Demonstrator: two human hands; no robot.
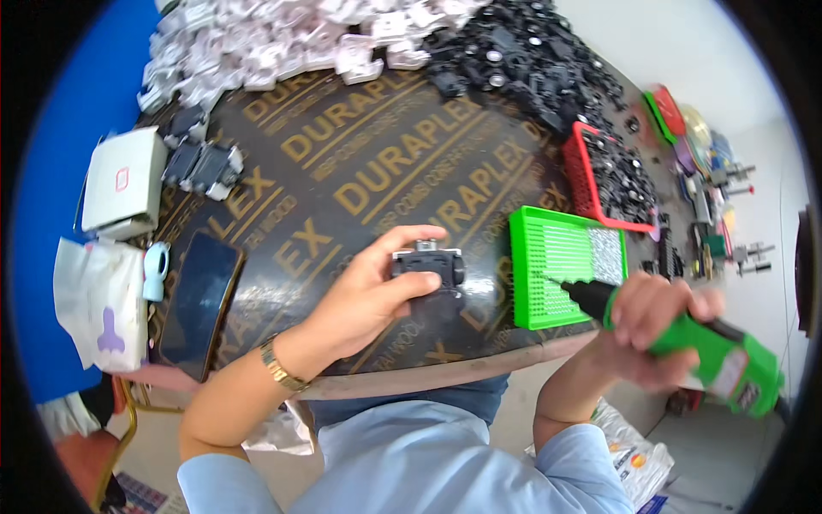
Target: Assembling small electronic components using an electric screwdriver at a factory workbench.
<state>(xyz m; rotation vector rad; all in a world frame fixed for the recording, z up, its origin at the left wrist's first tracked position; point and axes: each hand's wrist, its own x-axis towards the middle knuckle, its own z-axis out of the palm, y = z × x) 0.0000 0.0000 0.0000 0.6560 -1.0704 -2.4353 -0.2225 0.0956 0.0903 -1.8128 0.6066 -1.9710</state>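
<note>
My left hand [364, 295] is closed around a small black plastic housing [419, 266] with a metal-looking piece at its top edge. The thumb presses on the front of the housing, just above the table. In my right hand [646, 321] is a green electric screwdriver [723, 360], gripped near its black nose. Its thin bit points left, over a green slotted tray [527, 295]. Small silvery screws [606, 253] lie heaped in the tray's right part. Whether a screw sits on the bit tip is too small to tell.
White plastic parts [257, 43] and black parts [514, 51] are piled along the far edge. A red basket [582, 176] of black pieces stands behind the tray. At left are finished-looking black units [205, 167], a white box [124, 184], a phone [199, 300] and a plastic bag [103, 300].
</note>
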